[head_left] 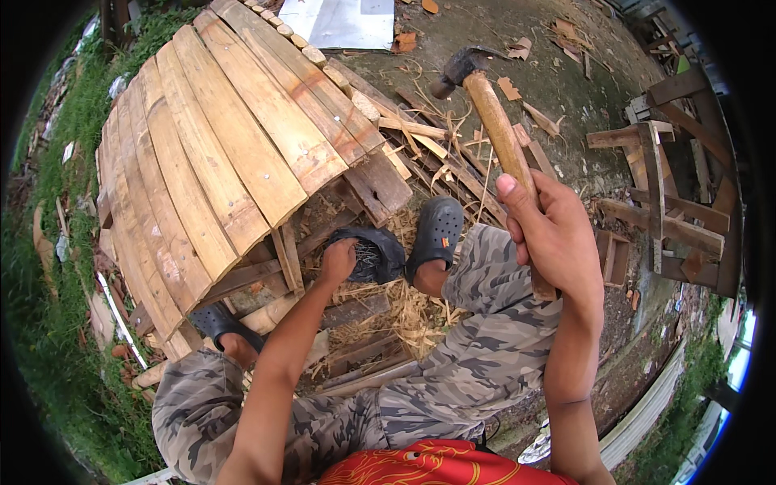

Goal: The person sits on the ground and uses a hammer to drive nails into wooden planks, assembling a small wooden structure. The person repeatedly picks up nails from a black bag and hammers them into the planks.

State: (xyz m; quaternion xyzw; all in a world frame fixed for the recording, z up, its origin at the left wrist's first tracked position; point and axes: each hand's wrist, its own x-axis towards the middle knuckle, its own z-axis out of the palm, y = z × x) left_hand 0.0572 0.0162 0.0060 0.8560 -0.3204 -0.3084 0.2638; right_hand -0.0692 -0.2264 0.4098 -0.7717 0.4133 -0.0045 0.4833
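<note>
My right hand (556,234) is wrapped around the wooden handle of a claw hammer (495,109), raised with its dark metal head up and away from me. Down between my feet sits a black plastic bag (382,252), its mouth open on a heap of thin metal nails (365,260). At the bag's left rim, my left hand (339,260) is closed with its fingers curled against the plastic; the fingertips are partly hidden. Left of it stands a slatted wooden tabletop (218,149), its pale planks fixed with nail heads.
Wood strips and scrap boards (453,158) lie beyond my right foot, with shavings (420,315) below the bag. A wooden frame (663,202) stands at the right. A pale metal sheet (339,23) lies at the far side; grass (69,323) grows along the left.
</note>
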